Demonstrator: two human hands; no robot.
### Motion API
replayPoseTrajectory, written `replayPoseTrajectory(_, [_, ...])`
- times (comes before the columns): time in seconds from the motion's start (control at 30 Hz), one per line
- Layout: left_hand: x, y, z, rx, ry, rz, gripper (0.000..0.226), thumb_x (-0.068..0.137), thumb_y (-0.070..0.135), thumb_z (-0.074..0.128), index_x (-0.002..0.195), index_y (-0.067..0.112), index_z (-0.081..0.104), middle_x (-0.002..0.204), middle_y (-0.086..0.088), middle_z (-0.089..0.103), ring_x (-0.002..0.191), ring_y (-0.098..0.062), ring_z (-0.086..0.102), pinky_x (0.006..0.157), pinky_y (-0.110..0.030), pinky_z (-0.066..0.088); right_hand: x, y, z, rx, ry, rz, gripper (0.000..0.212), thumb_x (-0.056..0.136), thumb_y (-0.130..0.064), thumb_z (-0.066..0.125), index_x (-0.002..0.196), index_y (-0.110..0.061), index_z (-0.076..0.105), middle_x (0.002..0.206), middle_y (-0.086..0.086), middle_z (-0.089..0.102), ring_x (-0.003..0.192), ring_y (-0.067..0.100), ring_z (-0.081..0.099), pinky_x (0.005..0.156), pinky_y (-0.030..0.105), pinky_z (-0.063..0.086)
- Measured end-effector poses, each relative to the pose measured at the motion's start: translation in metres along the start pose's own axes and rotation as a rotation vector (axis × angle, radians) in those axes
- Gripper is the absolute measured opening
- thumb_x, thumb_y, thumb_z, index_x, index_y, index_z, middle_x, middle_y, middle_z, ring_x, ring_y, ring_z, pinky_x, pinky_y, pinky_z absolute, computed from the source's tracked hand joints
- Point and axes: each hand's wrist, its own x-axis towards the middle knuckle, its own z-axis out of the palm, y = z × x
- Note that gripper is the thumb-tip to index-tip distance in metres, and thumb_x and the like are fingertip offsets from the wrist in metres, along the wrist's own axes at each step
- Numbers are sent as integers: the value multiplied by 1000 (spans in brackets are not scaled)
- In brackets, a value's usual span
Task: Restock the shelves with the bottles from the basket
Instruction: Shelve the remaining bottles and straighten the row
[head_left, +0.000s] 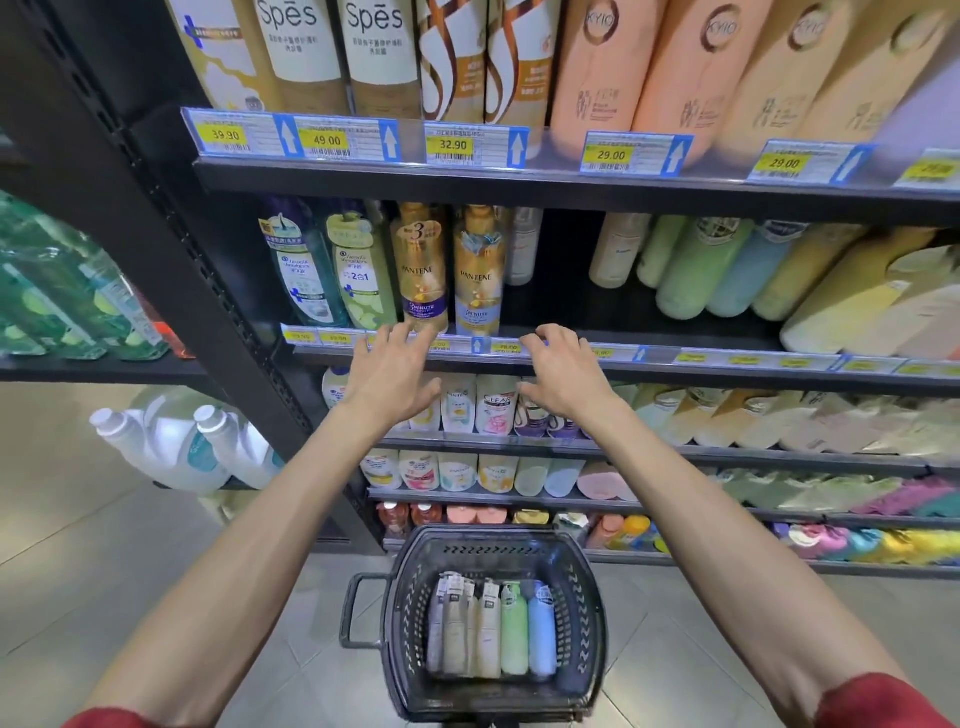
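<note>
A black plastic basket (400, 613) stands on the floor below me, holding several bottles: grey-beige ones (467, 634), a green one (514, 631) and a blue one (542, 631). My left hand (389, 371) and my right hand (563, 371) are both raised in front of the middle shelf's edge (675, 364), fingers spread, holding nothing. Two gold Pantene bottles (423, 270) stand just beyond my left fingertips. A dark gap (563, 270) lies on the shelf to their right, before the cream, green and blue bottles (691, 265).
Tall Spes and peach Kyio bottles fill the top shelf (571, 176). Lower shelves hold rows of pouches and small bottles (467, 405). A black upright post (156, 223) divides this rack from the left one, where white jugs (176, 447) stand. The floor is grey tile.
</note>
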Motion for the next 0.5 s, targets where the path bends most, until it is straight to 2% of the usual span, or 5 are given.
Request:
replayPoseTrajectory(0.33, [-32,-26,3,-37,-64,55,64,97,47,55,151,19,35,145,-11,45,135,-35,41,108,-50,37,-21,-35,8,42,-73,104,66,91,-40,65,145,-11,38,143,15,40,136,36,34,113,51,30])
replayPoseTrajectory(0.5, [-48,-35,20,-42,-109,69,58,96,46,56,144,18,42,142,-11,48,131,-35,45,104,-52,37,-42,-48,27,68,-103,168,66,90,-40,66,144,-12,41,142,15,40,135,36,36,112,49,32])
